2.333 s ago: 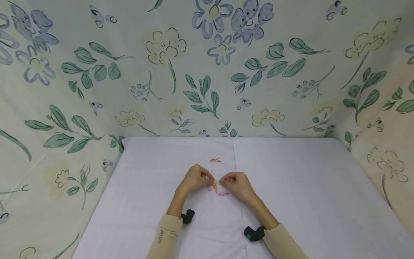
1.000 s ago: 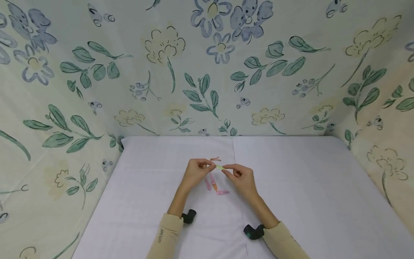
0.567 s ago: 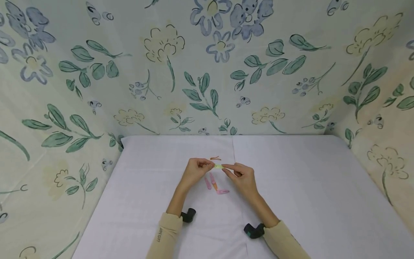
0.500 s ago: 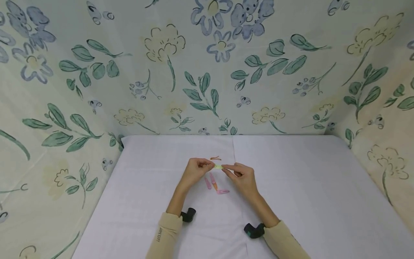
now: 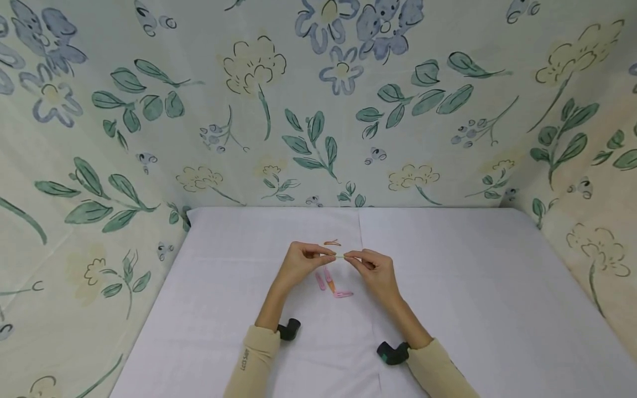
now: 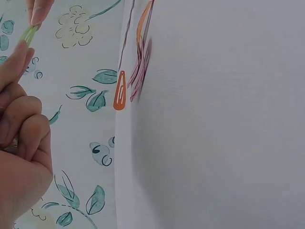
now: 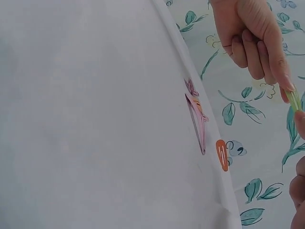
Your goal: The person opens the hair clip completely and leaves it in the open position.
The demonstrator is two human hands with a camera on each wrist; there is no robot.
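Between my two hands, above the white tabletop, is a light green snap hair clip (image 5: 340, 256). My left hand (image 5: 300, 264) pinches one end of it with thumb and index finger, the other fingers curled in. The opposite end is pinched by my right hand (image 5: 376, 272). In the left wrist view the green clip (image 6: 29, 35) shows as a narrow band, its ends covered by fingertips. Just beyond the hands lies an orange hair clip (image 5: 332, 242). Nearer to me are a pink clip (image 5: 320, 282), another pink clip (image 5: 343, 294) and an orange clip (image 5: 331, 286) close together.
A white cloth (image 5: 224, 287) covers the table, with a crease running front to back. Floral fabric (image 5: 318, 110) hangs behind it and at both sides. Black wrist cameras (image 5: 393, 353) are worn at the sleeve cuffs.
Both hands have moved away from me with the green clip, off the pink and orange clips. Since half a second ago the clip has turned and looks thinner, with fingertips covering more of it.
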